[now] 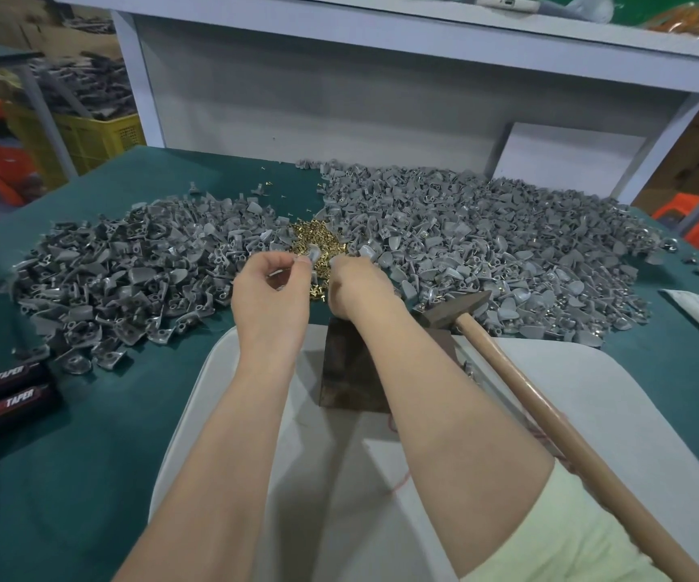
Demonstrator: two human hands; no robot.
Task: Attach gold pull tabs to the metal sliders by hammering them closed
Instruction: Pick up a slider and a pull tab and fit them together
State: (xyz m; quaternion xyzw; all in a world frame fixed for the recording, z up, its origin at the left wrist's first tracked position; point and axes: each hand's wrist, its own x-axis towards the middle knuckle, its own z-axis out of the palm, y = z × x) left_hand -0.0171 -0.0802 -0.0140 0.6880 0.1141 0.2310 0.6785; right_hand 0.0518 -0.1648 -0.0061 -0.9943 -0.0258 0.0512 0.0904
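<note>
One slider (312, 256) in left fingers (292, 262); right fingers (342, 267) on gold tabs (315, 236).

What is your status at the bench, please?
Left hand pinching a grey slider. Right hand curled over gold tabs, grip unclear. Hammer lying unused, right side.

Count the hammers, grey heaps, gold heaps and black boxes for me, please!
Hammers: 1
Grey heaps: 2
Gold heaps: 1
Black boxes: 2
Total: 6
</note>
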